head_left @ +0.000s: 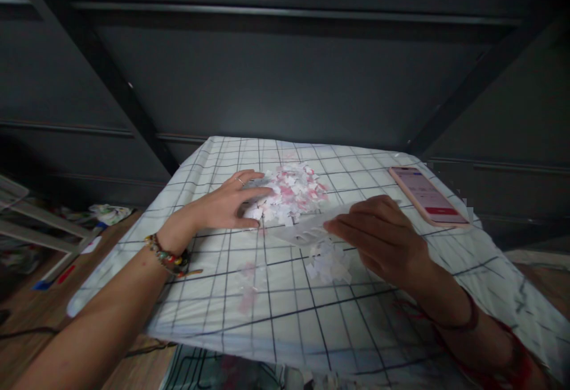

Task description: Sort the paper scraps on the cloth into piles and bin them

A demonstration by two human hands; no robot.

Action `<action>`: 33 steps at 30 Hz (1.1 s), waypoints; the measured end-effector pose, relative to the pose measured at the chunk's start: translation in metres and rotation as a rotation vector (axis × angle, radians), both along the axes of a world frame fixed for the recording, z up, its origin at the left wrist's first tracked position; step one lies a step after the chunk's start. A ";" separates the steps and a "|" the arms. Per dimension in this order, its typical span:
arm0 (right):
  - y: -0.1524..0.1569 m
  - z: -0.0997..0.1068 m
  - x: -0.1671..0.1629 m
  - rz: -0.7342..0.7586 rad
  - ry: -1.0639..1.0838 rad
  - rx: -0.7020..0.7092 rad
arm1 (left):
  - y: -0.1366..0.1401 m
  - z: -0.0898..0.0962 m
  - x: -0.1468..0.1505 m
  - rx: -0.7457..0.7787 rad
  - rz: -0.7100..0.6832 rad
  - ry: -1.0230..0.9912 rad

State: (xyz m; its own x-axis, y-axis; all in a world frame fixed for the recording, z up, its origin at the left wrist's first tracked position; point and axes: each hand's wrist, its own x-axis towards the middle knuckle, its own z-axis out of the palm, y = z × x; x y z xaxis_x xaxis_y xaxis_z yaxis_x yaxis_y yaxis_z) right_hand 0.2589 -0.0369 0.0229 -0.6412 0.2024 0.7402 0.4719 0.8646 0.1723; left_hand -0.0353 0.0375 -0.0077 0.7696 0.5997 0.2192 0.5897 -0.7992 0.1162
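A heap of white and pink torn paper scraps [296, 191] lies in the middle of the checked cloth. At its left edge rests my left hand [227, 200], fingers spread and apart, with the fingertips at the scraps. My right hand [383, 238] is closed, pinching a thin whitish sheet [303, 231] that slants between the heap and a smaller pile of white scraps [329, 262]. Whether the sheet is paper or plastic I cannot tell. Part of it is hidden behind my right fingers.
A phone [427, 197] in a pink case lies at the right of the table [214, 313], screen lit. Faint pinkish bits [248, 286] sit near the front. Dark panels [267, 75] rise behind the table. A white frame [44, 235] stands on the floor at left.
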 end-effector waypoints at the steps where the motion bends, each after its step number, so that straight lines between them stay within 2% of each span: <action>1: 0.000 0.000 0.000 -0.015 0.009 0.007 | 0.000 0.000 -0.001 0.007 0.001 -0.005; 5: 0.003 -0.004 -0.006 -0.057 0.015 0.056 | 0.002 0.001 -0.004 0.066 0.002 -0.045; 8: 0.005 -0.006 -0.008 -0.031 -0.024 0.034 | 0.004 0.000 -0.003 0.115 0.045 -0.053; 11: 0.003 -0.005 -0.006 -0.028 -0.014 0.008 | 0.008 -0.002 -0.004 0.158 0.161 -0.034; 14: 0.001 -0.004 -0.008 -0.060 0.025 0.036 | 0.011 -0.005 -0.005 0.197 0.290 -0.022; 17: 0.001 -0.005 -0.016 -0.060 0.006 0.081 | 0.012 -0.008 -0.005 0.196 0.356 0.006; 21: -0.001 -0.006 -0.021 -0.032 -0.064 0.072 | 0.011 -0.010 -0.004 0.177 0.361 0.037; 24: -0.004 -0.003 -0.016 0.011 -0.033 0.000 | 0.010 -0.010 -0.003 0.173 0.348 0.041; 27: -0.006 0.000 -0.010 -0.015 0.006 -0.033 | 0.011 -0.011 -0.004 0.171 0.342 0.041; 33: 0.000 -0.005 -0.019 -0.045 -0.040 0.083 | 0.012 -0.013 -0.004 0.180 0.314 0.045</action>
State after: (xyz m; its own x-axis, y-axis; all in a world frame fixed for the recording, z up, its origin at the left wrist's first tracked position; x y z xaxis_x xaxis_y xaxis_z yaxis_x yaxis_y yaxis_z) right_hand 0.2403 -0.0372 0.0180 -0.6623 0.1711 0.7295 0.5013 0.8248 0.2617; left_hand -0.0395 0.0492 -0.0204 0.5652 0.7633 0.3130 0.8109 -0.5837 -0.0411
